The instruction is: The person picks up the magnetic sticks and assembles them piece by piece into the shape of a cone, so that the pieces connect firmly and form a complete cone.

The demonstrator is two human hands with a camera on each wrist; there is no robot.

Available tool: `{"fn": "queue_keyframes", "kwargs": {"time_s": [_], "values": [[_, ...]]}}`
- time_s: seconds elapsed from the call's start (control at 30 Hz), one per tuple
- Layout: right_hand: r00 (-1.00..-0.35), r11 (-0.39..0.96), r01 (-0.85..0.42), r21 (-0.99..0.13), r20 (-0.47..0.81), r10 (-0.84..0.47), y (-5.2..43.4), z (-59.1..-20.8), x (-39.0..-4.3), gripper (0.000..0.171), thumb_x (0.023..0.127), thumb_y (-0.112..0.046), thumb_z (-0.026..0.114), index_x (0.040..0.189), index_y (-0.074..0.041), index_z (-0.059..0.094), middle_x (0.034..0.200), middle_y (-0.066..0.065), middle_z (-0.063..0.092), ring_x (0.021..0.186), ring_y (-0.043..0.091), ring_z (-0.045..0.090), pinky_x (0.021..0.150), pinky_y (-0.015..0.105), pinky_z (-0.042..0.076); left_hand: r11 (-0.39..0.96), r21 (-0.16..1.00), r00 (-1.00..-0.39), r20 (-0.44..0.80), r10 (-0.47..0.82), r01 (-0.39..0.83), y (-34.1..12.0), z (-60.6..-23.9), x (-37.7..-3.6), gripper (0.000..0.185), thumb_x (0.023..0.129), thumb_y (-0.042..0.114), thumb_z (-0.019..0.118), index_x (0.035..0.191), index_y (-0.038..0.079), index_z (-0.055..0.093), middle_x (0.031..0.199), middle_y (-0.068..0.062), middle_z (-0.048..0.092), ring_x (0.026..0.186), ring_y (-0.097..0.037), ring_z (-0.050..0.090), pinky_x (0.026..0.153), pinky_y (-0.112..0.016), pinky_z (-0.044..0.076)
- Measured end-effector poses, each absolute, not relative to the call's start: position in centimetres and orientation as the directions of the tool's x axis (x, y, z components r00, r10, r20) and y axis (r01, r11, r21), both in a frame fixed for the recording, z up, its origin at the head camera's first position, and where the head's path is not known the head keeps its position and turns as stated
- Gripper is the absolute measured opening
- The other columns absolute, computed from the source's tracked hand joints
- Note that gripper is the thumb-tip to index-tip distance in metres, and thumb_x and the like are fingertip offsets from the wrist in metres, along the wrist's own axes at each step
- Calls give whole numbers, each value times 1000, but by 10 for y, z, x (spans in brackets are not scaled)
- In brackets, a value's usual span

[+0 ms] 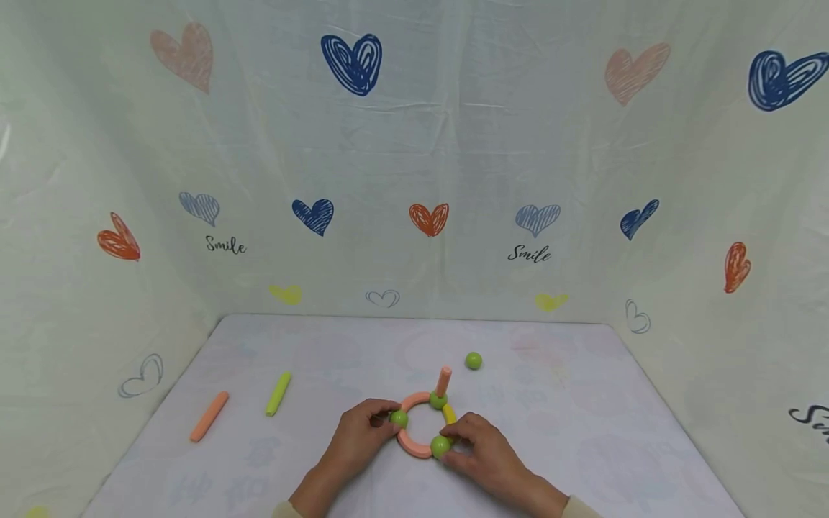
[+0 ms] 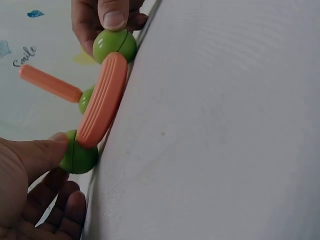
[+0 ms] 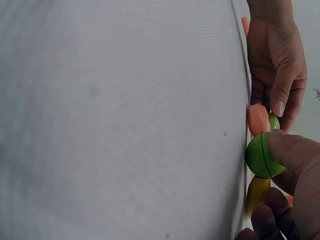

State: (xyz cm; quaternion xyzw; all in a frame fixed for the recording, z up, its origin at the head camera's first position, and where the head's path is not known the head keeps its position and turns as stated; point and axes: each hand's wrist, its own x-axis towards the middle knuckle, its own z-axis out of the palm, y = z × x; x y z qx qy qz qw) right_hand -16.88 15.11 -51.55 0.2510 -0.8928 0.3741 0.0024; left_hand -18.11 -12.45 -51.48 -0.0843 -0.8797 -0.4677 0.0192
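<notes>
A ring of magnetic building pieces lies on the table, made of curved orange rods (image 1: 414, 449), a yellow rod (image 1: 450, 414) and three green balls. From the back ball (image 1: 438, 400) a straight orange rod (image 1: 443, 381) stands up, leaning slightly. My left hand (image 1: 360, 433) pinches the left green ball (image 2: 80, 155) between thumb and fingers. At the front right of the ring, my right hand (image 1: 482, 453) holds another green ball (image 3: 261, 155), thumb on top. Its fingers partly cover the yellow rod.
Behind the ring sits a loose green ball (image 1: 474, 360). Off to the left lie a straight orange rod (image 1: 209, 416) and a yellow-green rod (image 1: 278, 393). The white table (image 1: 550, 432) is bordered by a curtain (image 1: 414, 158) printed with hearts at the back and sides.
</notes>
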Motion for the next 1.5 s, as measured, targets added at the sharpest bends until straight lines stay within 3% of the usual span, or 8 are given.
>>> {"fn": "queue_keyframes", "kwargs": {"time_s": [0.23, 0.53, 0.77, 1.03, 1.27, 1.5], "values": [[-878, 585, -439, -682, 187, -440, 149, -514, -169, 30, 90, -32, 85, 116, -20, 77, 103, -16, 62, 94, 1, 57, 82, 23, 53, 599, 799, -993, 104, -48, 55, -153, -503, -186, 25, 94, 20, 80, 119, 23, 78, 118, 3, 73, 106, -16, 64, 88, -36, 55], [-884, 591, -431, -682, 187, -430, 149, -513, -168, 28, 89, -30, 86, 115, -21, 77, 103, -16, 62, 92, -1, 56, 82, 23, 52, 607, 790, -962, 90, -258, -89, -224, -486, -192, 36, 101, 20, 72, 135, 8, 70, 138, -16, 66, 123, -34, 60, 100, -52, 52], [-890, 602, -415, -682, 167, -425, 150, -512, -169, 29, 90, -32, 86, 116, -22, 77, 102, -17, 62, 92, -1, 55, 82, 23, 52, 589, 787, -933, 50, -356, -183, -261, -489, -194, 41, 102, 23, 71, 140, 7, 65, 144, -22, 61, 130, -42, 56, 98, -57, 51], [-885, 594, -423, -684, 174, -431, 151, -513, -169, 30, 90, -33, 85, 116, -22, 77, 103, -16, 62, 92, -1, 56, 81, 23, 53, 593, 778, -925, 39, -377, -209, -277, -503, -198, 44, 101, 20, 71, 140, 3, 63, 144, -23, 61, 134, -43, 52, 103, -60, 48], [-883, 595, -430, -679, 179, -434, 151, -514, -169, 30, 90, -33, 86, 115, -22, 77, 102, -17, 61, 91, -2, 55, 80, 23, 53, 626, 752, -929, 50, -366, -206, -280, -508, -200, 51, 99, 15, 73, 145, -1, 56, 138, -25, 63, 127, -41, 56, 103, -57, 49], [-888, 604, -418, -678, 167, -428, 151, -514, -171, 32, 90, -35, 85, 117, -21, 77, 103, -16, 61, 91, -2, 55, 81, 23, 52, 676, 715, -952, 51, -302, -176, -278, -506, -199, 41, 100, 8, 67, 140, 0, 60, 135, -24, 67, 128, -44, 59, 103, -60, 49]]}}
